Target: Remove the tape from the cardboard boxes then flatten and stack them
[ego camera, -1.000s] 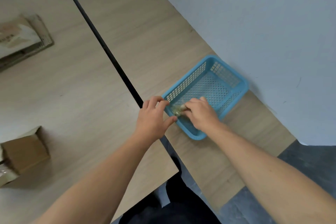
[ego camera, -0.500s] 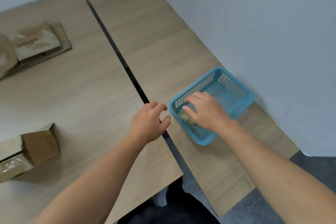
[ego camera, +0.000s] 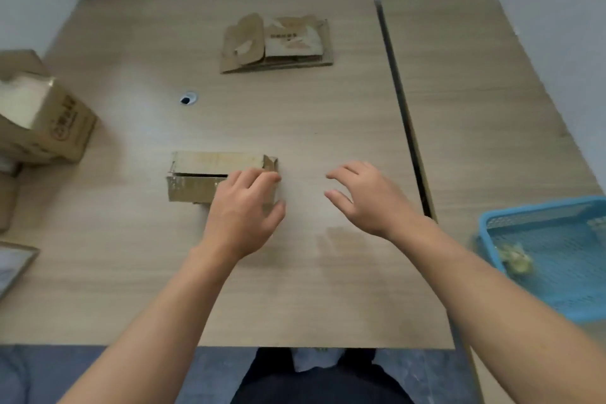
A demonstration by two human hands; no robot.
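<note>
while the small box (ego camera: 193, 188) is set near the middle of the desk (ego camera: 328, 289), somewhat toward the left edge, open wood is seen on every side of it: toward the near edge, toward the right edge, and toward the far edge, where a stack of flattened cardboard (ego camera: 278, 46) is laid well apart from it. a cable hole (ego camera: 188, 98) is cut into the desk between the box and the far left corner. at the left edge an open carton (ego camera: 55, 128) is stood, with more cardboard along that edge cut off by the frame. the right edge is met by a dark gap (ego camera: 403, 128), beyond which a second desk (ego camera: 475, 92) is placed; a blue basket (ego camera: 485, 223) is rested near its near edge, with a wad of tape (ego camera: 515, 261) lying against its left wall.

the left hand (ego camera: 242, 210) is laid over the right end of the small box, its fingers (ego camera: 259, 179) bent at the top front edge and the thumb spread beside the near right corner; whether the box is truly gripped cannot be told, as the fingertips are hidden. the right hand (ego camera: 367, 203) is held over the desk to the right of the box and apart from it, fingers spread wide and loosely bent, with nothing held.
</note>
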